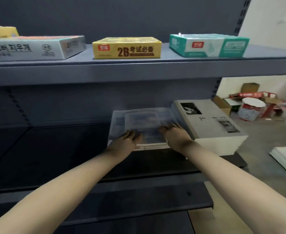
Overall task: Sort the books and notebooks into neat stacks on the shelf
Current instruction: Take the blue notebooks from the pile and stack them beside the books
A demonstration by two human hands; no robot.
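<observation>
head: shelf (54,149) holds notebook stack (144,119); left hand (130,138), right hand (174,132) rest atop.

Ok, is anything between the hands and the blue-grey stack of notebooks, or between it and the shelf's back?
Nothing visible. The left hand and right hand both rest on the blue-grey notebook stack, and nothing shows between it and the dark back panel. The thick grey-covered book only crowds its right side.

Left hand (130,137) and right hand (174,134) rested on a blurred notebook stack (144,118) just left of the grey book (211,120); a yellow box (127,48) sat above that book, to its left.
</observation>
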